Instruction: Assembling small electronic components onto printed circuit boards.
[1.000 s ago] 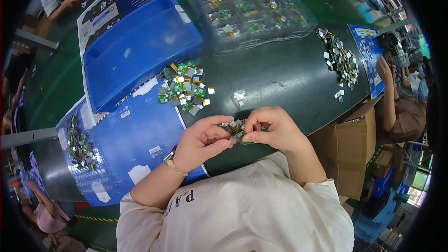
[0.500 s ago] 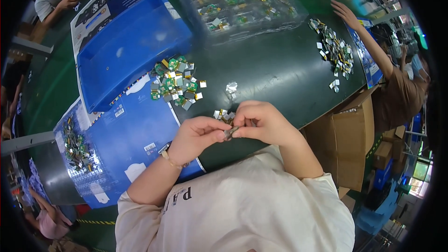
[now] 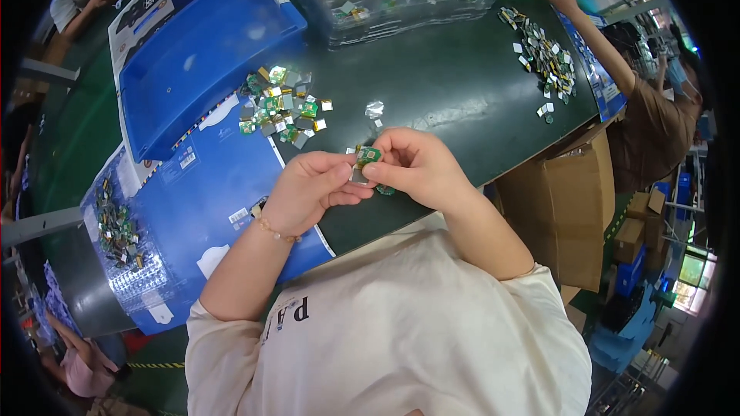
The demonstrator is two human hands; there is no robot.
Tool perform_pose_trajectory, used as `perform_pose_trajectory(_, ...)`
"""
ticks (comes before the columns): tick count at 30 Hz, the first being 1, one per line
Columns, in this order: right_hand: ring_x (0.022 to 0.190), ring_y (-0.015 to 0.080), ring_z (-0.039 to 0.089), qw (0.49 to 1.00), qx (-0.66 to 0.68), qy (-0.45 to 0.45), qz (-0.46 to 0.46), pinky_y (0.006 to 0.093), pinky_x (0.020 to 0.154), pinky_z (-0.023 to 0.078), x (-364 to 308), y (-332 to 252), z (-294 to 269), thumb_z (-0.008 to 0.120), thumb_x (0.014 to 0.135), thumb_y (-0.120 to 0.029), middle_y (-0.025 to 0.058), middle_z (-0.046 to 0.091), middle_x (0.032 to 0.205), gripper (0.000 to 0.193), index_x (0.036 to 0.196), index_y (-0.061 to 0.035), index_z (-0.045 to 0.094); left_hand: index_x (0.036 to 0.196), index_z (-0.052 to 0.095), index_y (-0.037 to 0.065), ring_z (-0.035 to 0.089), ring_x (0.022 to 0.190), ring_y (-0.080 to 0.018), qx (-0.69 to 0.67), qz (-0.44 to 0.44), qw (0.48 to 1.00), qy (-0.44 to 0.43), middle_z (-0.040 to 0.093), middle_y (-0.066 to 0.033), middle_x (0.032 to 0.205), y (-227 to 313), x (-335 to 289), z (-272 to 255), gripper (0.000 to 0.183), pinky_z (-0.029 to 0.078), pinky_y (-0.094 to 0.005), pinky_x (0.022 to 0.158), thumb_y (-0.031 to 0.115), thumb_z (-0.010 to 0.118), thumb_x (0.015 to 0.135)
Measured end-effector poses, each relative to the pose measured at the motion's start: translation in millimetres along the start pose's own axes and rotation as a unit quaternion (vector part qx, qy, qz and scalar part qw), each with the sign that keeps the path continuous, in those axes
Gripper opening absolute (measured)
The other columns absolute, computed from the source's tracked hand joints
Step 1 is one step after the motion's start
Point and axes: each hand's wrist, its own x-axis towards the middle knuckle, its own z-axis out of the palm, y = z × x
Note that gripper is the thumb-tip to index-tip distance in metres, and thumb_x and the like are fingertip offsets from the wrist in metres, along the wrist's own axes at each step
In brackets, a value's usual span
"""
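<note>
Between both hands is a small green circuit board with a grey-silver square part attached, above the table's near edge. My left hand pinches the grey part from the left, thumb on top. My right hand is closed on the board's right side with thumb and fingers. Beneath the hands, a few more small parts lie on the table, mostly hidden; one green board shows below my right fingers. Further left lies a loose pile of similar green boards and grey-white squares.
A blue plastic bin stands at the far left on blue printed sheets. Stacked clear trays hold boards at the back. Another parts pile lies right, beside a co-worker's arm. A cardboard box stands by the table's right edge.
Both hands have moved slightly up and away from my body. The held piece, seen edge-on before, has been turned so its green face shows. The co-worker's hand at right has shifted slightly.
</note>
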Motion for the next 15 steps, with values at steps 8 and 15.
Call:
perform_pose_trajectory(8, 0.060, 0.0001, 0.047, 0.996, -0.037, 0.061, -0.050, 0.0165, 0.053, 0.037, -2, 1, 11, 0.070, 0.081, -0.006, -0.0050, 0.056, 0.069, 0.014, 0.076, -0.0052, 0.057, 0.118, 0.056, -0.001, 0.067, 0.090, -0.0216, -0.018, 0.038, 0.999, -0.005, 0.065, -0.0132, 0.106, -6, 0, -2, 0.028, 0.057, -0.0273, 0.076, 0.014, 0.052, 0.095)
perform_pose_trajectory(15, 0.057, -0.0008, 0.042, 0.992, -0.076, 0.089, -0.044, 0.0165, 0.051, 0.034, -3, 1, 10, 0.071, 0.080, -0.006, -0.0067, 0.052, 0.066, 0.015, 0.076, -0.0061, 0.057, 0.118, 0.056, 0.000, 0.067, 0.089, -0.0204, 0.006, 0.055, 0.998, 0.009, 0.065, -0.0123, 0.103, -3, 0, 4, 0.028, 0.056, -0.0266, 0.075, 0.016, 0.052, 0.095)
